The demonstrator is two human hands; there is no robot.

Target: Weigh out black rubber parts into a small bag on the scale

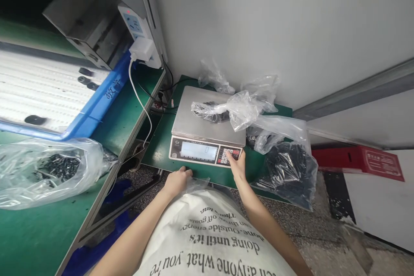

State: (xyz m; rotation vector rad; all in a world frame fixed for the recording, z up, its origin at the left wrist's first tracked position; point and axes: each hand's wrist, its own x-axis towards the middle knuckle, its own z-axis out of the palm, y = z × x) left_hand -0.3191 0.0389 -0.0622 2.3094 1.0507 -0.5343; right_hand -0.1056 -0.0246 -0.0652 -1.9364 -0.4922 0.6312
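Observation:
A digital weighing scale (208,116) stands on the green table, its display (199,151) lit with a 0. On the steel pan lies a knotted clear plastic bag of small black parts (211,114). My right hand (237,166) is at the scale's front right corner, thumb stretched onto the keypad (228,156) and fingers apart along the side. My left hand (177,181) is closed at the table's front edge, in front of the scale. From its fingers a piece of clear plastic bag (198,184) sticks out against the shirt.
Beside the scale, on the right, sits a bag of black parts (287,168); further clear bags (263,90) lie behind. On the left bench are an open bag of black pieces (58,168) and a blue-rimmed tray (87,116). A white cable (147,114) hangs from the power strip (139,30).

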